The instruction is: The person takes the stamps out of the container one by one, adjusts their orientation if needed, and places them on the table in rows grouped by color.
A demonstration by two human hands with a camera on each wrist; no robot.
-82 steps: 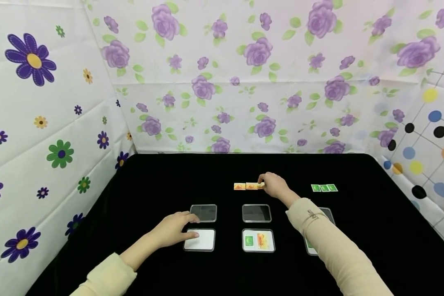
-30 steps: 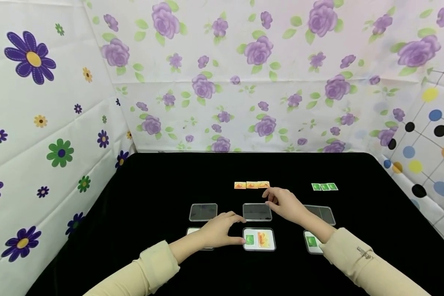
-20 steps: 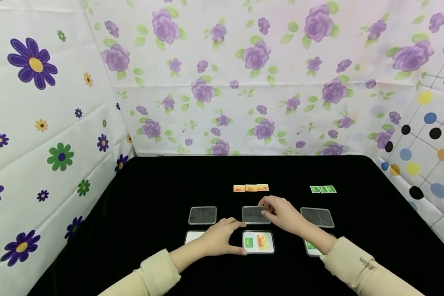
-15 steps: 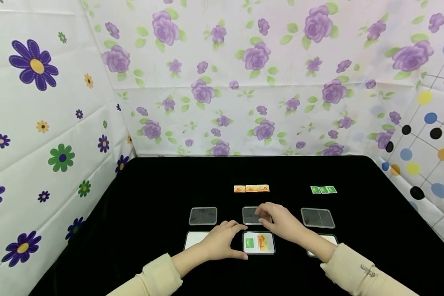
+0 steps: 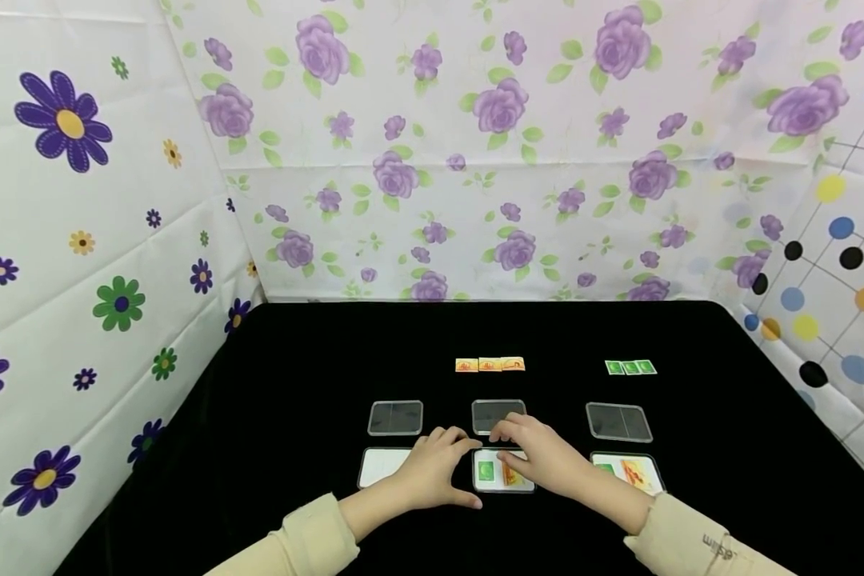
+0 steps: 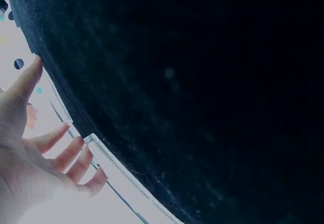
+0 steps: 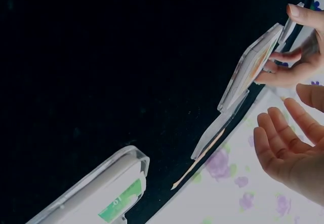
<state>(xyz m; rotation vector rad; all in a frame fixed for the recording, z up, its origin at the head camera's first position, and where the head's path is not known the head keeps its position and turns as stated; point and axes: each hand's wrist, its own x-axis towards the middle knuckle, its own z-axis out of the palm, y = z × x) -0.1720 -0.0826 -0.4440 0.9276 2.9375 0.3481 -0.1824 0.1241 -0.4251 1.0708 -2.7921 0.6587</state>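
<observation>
The middle clear plastic case (image 5: 504,488) holds a white layer bearing a green sticker (image 5: 486,470) and an orange one, which the right fingers partly cover. My left hand (image 5: 428,474) lies at its left side, thumb and fingers spread, over part of the left white case (image 5: 378,464). From the right, my right hand (image 5: 547,458) reaches over the case's right half with relaxed fingers. The right wrist view shows nothing within this right hand (image 7: 291,138), and the left hand (image 7: 304,46) beside the case (image 7: 250,69). The left wrist view shows the left hand (image 6: 40,158) holding nothing.
Behind lie three clear lids: left (image 5: 396,418), middle (image 5: 497,412) and right (image 5: 619,422). Farther back are orange cards (image 5: 490,365) and green cards (image 5: 630,367). A right case (image 5: 637,472) with green and orange stickers sits partly under the right forearm. Printed cloths surround the black table.
My left hand has shifted right from the left white case to the middle case. My right hand has come back from the orange cards, over the middle lid, to the same case.
</observation>
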